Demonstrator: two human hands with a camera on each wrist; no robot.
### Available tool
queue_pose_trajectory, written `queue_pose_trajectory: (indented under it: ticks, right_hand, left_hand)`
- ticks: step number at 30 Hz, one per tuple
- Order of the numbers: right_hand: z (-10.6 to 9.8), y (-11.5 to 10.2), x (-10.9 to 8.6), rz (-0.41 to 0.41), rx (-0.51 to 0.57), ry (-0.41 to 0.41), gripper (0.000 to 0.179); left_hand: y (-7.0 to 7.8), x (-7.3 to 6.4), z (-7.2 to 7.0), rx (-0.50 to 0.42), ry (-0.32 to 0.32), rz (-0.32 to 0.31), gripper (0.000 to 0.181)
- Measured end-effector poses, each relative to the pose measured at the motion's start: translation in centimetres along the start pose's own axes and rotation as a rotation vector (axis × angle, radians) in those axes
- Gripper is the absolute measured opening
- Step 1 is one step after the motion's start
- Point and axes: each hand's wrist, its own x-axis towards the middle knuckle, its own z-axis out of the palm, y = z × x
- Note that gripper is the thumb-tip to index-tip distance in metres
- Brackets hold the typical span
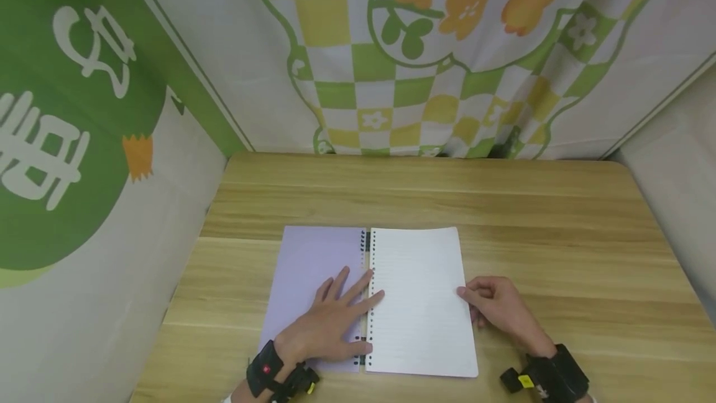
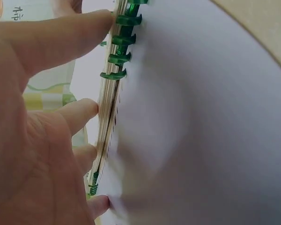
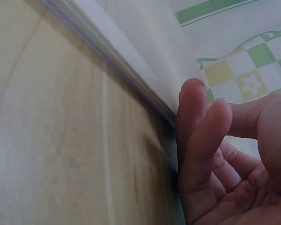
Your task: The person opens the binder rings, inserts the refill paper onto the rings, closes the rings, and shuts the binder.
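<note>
An open loose-leaf notebook (image 1: 422, 303) lies on the table, its lined white pages on the right and its lilac cover (image 1: 313, 254) folded out on the left. Green binding rings (image 2: 126, 40) run along the spine in the left wrist view. My left hand (image 1: 330, 325) rests across cover and spine, fingers spread, with some fingertips on the punched edge of the pages. At the right edge of the pages, my right hand (image 1: 500, 305) pinches the paper, thumb on top and other fingers bent by the edge. How many sheets it holds cannot be told.
The wooden table (image 1: 576, 235) extends around the notebook on all sides. Behind it hangs a checked, flowered curtain (image 1: 414, 92), with more printed cloth (image 1: 184, 204) along the left side. Each wrist wears a black strapped device (image 1: 559, 375).
</note>
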Motion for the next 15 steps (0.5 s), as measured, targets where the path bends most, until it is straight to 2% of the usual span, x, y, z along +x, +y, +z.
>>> queue_pose_trajectory:
  ticks: [6,15]
  right_hand:
    - [-0.20,0.13,0.00,-0.007,0.004,-0.007,0.027]
    - [-0.83,-0.18,-0.21,-0.024,-0.059,0.008,0.020]
  left_hand:
    - [0.00,-0.03,-0.20,0.006,-0.024,0.004,0.089]
    - [0.28,0.10,-0.49,0.000,-0.014,-0.001,0.092]
